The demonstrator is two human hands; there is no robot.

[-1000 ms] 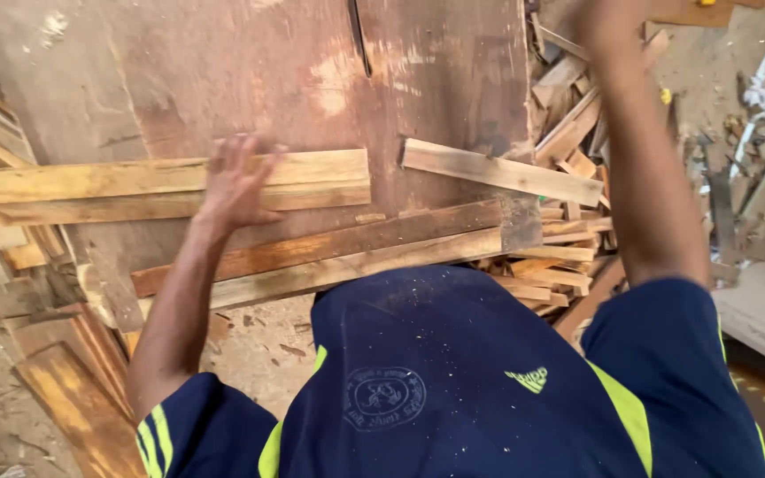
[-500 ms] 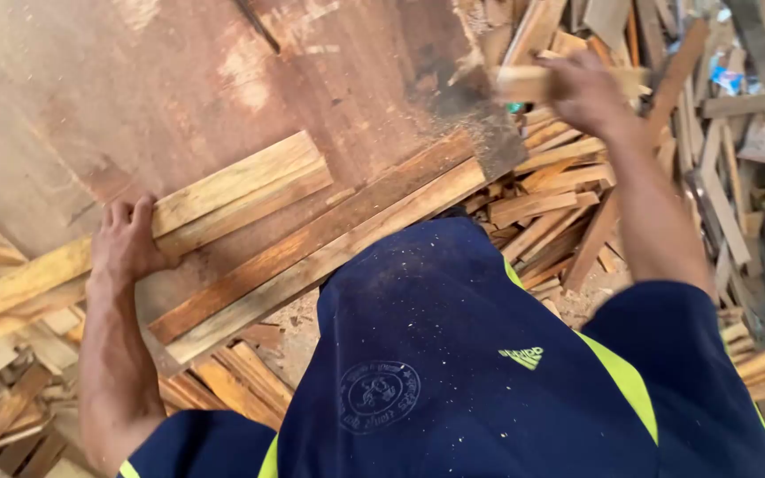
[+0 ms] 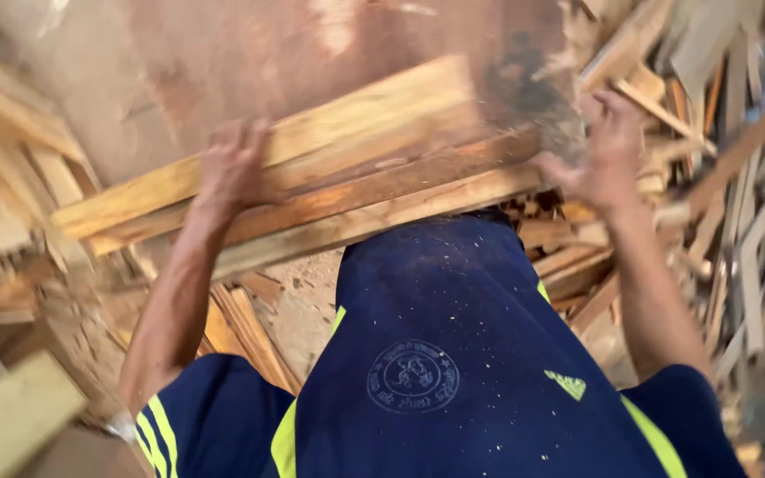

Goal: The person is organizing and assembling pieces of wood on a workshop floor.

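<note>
Head camera, looking straight down the person's chest. A dark blue shirt (image 3: pixel 453 354) with yellow-green stripes fills the bottom of the view from 5 to 7 o'clock. Above it lies a broad reddish-brown board (image 3: pixel 250 62), worn and pale in patches, reaching from 10 to 1 o'clock and running out of view at the top edge.

Across the board, slanting from 9 o'clock up toward 2 o'clock, sits a stack of long wooden slats (image 3: pixel 347 168) — pale yellow on top, darker orange-brown beneath. Their near edge overhangs the board just above the shirt, and their right ends stop beside the right hand.

The left hand (image 3: pixel 234 168) lies at about 10 o'clock from the centre, palm down, fingers spread and flat on the top slats; it presses rather than wraps, so nothing is closed inside it. The right hand (image 3: pixel 608 155) is at 2 o'clock, fingers loosely curled and apart, hovering at the right end of the slats — motion blur hides whether it touches them or holds anything.

Open room is scarce. A heap of scrap wood offcuts (image 3: pixel 719 204) crowds the right side from 1 to 4 o'clock, close against the right forearm. More loose planks (image 3: pixel 19 204) pile up at 8 to 10 o'clock. Between the left arm and the shirt, at 7 o'clock, shows a small patch of sawdust-covered ground (image 3: pixel 298 305).
</note>
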